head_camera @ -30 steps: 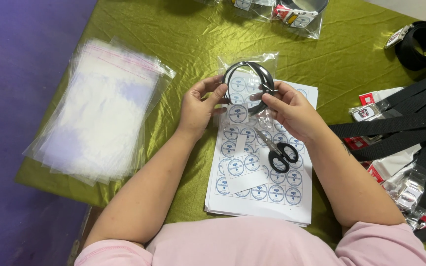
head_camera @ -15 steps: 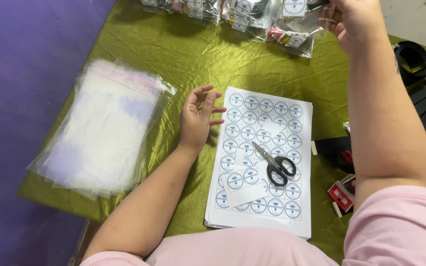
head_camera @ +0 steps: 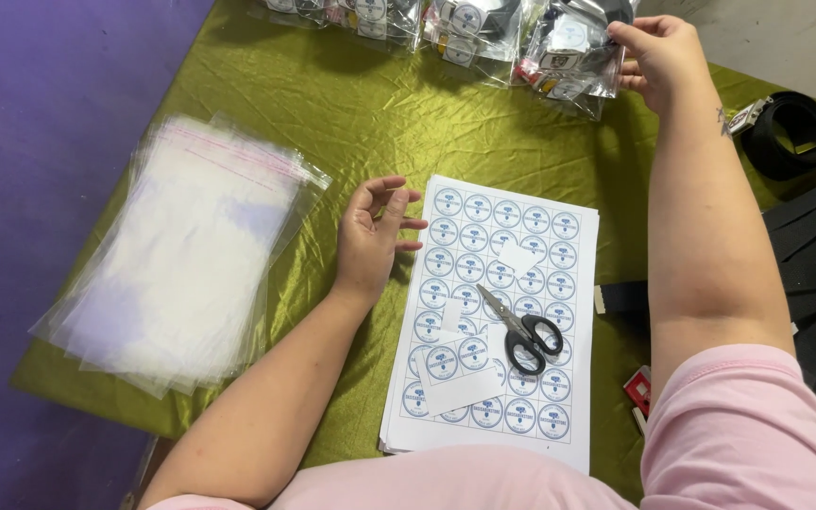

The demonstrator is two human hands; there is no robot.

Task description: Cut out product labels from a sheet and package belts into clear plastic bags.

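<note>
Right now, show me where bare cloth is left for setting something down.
Free: the green cloth between the stack of clear bags, the sticker sheets and the row of packed bags. Crowded: the far edge, where the right hand holds a packed bag, and the right side with black belts.

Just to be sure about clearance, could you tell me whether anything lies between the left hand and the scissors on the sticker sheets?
Nothing visible does: the left hand rests beside the sticker sheets, and only flat printed stickers separate it from the scissors.

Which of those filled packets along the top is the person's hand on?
The rightmost packet; the right hand grips its edge, the other packets lie untouched.
</note>
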